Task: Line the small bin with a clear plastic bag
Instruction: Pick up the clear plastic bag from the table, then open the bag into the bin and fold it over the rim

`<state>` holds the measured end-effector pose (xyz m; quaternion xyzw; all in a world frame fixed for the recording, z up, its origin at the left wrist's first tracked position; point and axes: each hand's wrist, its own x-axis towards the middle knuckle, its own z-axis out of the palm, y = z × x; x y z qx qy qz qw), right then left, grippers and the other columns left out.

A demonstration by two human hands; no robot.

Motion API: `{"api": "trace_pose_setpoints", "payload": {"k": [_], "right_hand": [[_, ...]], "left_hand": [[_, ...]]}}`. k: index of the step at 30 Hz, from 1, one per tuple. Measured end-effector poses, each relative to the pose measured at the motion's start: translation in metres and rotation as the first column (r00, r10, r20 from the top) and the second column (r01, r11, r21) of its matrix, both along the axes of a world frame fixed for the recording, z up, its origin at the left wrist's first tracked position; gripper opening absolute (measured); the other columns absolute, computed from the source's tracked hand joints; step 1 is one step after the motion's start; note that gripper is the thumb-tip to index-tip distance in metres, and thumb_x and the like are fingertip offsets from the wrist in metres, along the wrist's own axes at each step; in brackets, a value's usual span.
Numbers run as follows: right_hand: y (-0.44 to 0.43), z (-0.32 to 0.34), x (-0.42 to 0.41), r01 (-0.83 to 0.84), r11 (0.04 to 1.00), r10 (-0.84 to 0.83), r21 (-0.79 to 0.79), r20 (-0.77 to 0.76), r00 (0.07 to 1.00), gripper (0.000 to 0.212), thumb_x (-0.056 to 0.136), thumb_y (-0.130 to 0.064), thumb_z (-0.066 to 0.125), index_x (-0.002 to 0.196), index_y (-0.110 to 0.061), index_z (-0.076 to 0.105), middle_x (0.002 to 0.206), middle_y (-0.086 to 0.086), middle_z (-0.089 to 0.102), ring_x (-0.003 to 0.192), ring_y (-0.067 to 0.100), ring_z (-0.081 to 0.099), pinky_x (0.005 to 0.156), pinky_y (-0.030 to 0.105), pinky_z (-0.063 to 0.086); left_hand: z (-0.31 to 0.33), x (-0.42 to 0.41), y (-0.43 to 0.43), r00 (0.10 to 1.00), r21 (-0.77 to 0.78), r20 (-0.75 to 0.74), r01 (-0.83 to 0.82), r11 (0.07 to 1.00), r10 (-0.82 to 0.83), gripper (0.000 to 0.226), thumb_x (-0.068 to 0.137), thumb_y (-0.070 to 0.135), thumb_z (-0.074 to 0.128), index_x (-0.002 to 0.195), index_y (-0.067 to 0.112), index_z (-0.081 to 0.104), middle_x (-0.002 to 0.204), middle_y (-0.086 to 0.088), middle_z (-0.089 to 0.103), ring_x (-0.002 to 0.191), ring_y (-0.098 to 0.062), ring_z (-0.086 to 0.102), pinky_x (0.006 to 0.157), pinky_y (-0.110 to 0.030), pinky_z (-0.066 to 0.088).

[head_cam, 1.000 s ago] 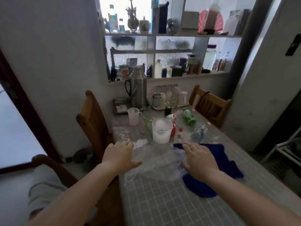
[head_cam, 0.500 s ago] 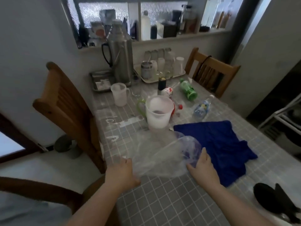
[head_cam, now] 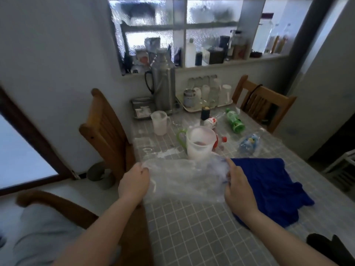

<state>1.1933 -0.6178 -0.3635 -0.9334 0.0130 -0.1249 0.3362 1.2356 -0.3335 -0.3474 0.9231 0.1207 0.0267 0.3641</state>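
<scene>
A crumpled clear plastic bag is stretched between my two hands just above the grey tiled table. My left hand pinches its left edge at the table's left side. My right hand grips its right edge, over the near corner of a blue cloth. Right behind the bag stands a small white bin with a green handle, upright and open at the top, with something dark at its bottom.
Behind the bin are a small measuring cup, a steel thermos, a tray of cups and several lying bottles. Wooden chairs stand at the left and far right. A black object lies at the near right.
My hands went from resting on the flat bag to gripping its two edges and lifting it. The bag has spread wide between them, and the view tilted down, then up a little.
</scene>
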Motion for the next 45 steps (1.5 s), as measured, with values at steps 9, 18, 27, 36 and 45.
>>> {"api": "trace_pose_setpoints", "payload": {"k": [9,18,27,36,45], "right_hand": [[0.088,0.073,-0.017,-0.138,0.934,0.089,0.329,0.16,0.983,0.024,0.086,-0.03,0.062,0.105,-0.021,0.051,0.085,0.003,0.054,0.071,0.018,0.054,0.057,0.028,0.047],[0.266,0.115,-0.078,-0.505,0.793,0.419,0.34,0.297,0.858,0.02,0.091,-0.045,0.049,0.077,-0.032,0.043,0.072,-0.004,0.054,0.061,0.01,0.053,0.052,0.025,0.04],[0.456,0.125,-0.156,-0.71,0.649,0.62,0.273,0.351,0.702,0.016,0.097,-0.022,0.043,0.108,-0.031,0.05,0.093,-0.015,0.057,0.077,-0.003,0.058,0.062,0.014,0.042],[0.643,0.108,-0.207,-0.79,0.605,0.741,0.101,0.291,0.605,0.038,0.09,0.003,0.046,0.087,-0.034,0.056,0.114,-0.013,0.046,0.088,-0.02,0.048,0.056,0.003,0.043],[0.716,0.099,-0.162,-0.794,0.603,0.768,0.075,0.217,0.603,0.045,0.088,-0.01,0.058,0.128,-0.03,0.05,0.108,-0.014,0.04,0.062,0.003,0.056,0.051,0.001,0.043]], "left_hand": [[0.091,-0.096,0.075,0.89,-0.399,0.169,-0.33,0.856,0.423,0.02,0.083,0.023,0.051,0.069,0.014,0.063,0.056,0.004,0.066,0.059,-0.018,0.062,0.051,-0.027,0.044],[0.148,-0.241,0.201,0.666,-0.554,0.229,-0.51,0.657,0.71,0.028,0.078,0.031,0.053,0.06,0.018,0.07,0.059,0.01,0.073,0.043,-0.009,0.05,0.051,-0.029,0.038],[0.151,-0.357,0.351,0.45,-0.545,0.269,-0.658,0.52,0.852,0.048,0.079,0.039,0.047,0.038,0.016,0.057,0.049,-0.001,0.063,0.059,-0.025,0.058,0.068,-0.037,0.046],[0.125,-0.45,0.523,0.303,-0.444,0.114,-0.836,0.321,0.946,0.044,0.083,0.03,0.045,0.048,0.012,0.063,0.064,-0.008,0.067,0.06,-0.026,0.058,0.053,-0.029,0.04],[0.122,-0.415,0.603,0.319,-0.428,0.154,-0.832,0.354,0.935,0.039,0.071,0.045,0.034,0.053,0.017,0.053,0.078,-0.015,0.07,0.07,-0.029,0.059,0.069,-0.039,0.042]]}}
